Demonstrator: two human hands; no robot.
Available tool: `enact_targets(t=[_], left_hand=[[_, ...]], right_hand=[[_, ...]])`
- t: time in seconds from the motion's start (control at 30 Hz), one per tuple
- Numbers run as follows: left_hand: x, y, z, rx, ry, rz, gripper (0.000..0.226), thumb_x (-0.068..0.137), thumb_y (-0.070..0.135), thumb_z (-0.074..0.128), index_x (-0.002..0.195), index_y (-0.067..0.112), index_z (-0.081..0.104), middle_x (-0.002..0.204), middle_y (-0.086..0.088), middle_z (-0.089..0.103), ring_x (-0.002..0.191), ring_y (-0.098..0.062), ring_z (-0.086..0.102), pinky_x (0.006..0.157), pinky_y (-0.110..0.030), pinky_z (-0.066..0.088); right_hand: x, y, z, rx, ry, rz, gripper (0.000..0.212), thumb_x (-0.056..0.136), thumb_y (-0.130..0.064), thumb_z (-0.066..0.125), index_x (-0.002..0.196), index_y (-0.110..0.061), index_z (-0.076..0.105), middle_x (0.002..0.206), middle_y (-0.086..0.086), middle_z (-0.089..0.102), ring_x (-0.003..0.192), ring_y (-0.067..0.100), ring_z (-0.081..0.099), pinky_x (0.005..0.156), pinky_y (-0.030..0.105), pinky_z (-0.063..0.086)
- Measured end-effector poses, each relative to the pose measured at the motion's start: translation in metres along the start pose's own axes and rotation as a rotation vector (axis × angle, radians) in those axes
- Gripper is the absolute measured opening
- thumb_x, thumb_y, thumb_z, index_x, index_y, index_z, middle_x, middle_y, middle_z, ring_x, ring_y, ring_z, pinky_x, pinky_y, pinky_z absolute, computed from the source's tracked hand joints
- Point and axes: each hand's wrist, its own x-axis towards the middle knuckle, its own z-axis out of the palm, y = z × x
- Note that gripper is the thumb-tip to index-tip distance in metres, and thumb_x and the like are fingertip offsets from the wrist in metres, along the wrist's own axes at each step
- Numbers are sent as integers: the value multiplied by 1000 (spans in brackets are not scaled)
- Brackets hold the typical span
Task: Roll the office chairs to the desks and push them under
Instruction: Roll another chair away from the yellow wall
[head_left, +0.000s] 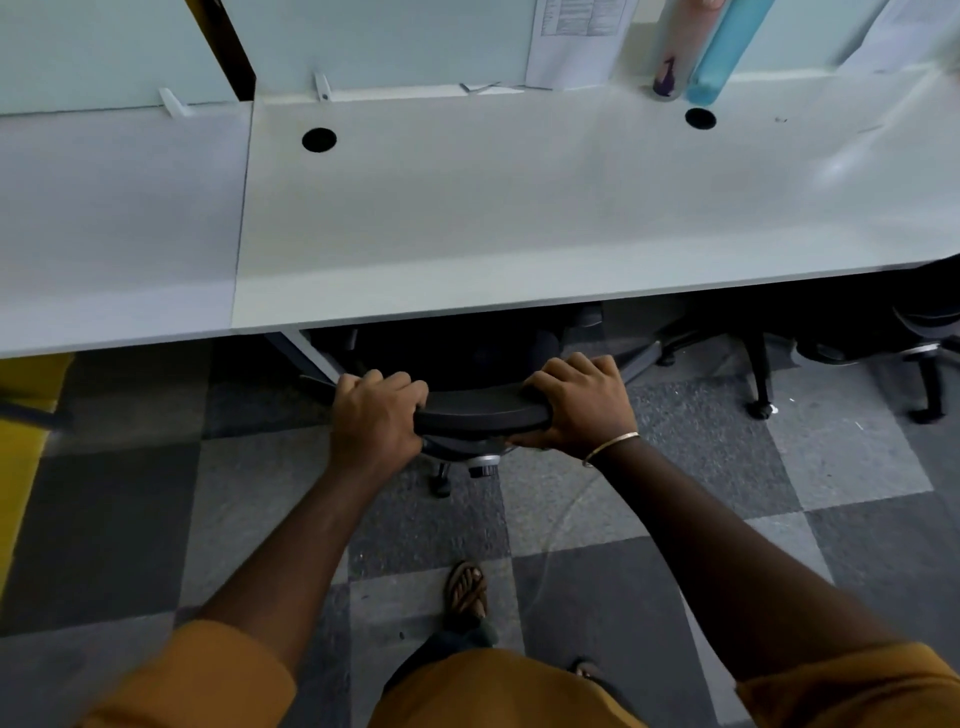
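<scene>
Both the left hand (375, 415) and right hand (582, 402) curl their fingers (563, 370) round the black chair back (480, 410), its seat under the smooth white counter (493, 208), another chair (924, 343) near.

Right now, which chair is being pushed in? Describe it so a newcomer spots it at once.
Start at the white desk with two round cable holes. Below its front edge, near the middle, a black office chair sits mostly tucked under. Unlike the other chair to the right, the left hand and right hand grip its backrest top.

Black chair (480, 410) under white desk (519, 223)
</scene>
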Motion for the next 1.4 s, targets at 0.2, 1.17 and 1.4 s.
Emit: enact_targets(t=[0.2,1.17,1.4], left_hand=[[2,-3,1,-28,-5,11,30,66,26,79,78,31,52,73,12,44,72,-19,46,70,-35,25],[-114,95,5,-222,-27,-81,123,76,28,83,167,22,1,175,-8,-6,160,-34,-12,122,-63,25],[-159,124,15,-274,-81,-153,105,82,25,82,166,20,20,174,0,-16,156,-39,22,117,-63,34]], right_hand=[[5,-3,-7,-6,-56,22,79,61,-98,51,105,-35,69,98,-11,63,93,20,55,81,40,37],[-115,-33,2,437,-31,4,94,86,-30,70,164,-38,19,174,-8,2,160,22,-10,125,52,6],[-133,-33,-7,460,-63,-12,70,89,-27,70,154,-26,45,174,-1,3,160,25,-6,127,52,4]])
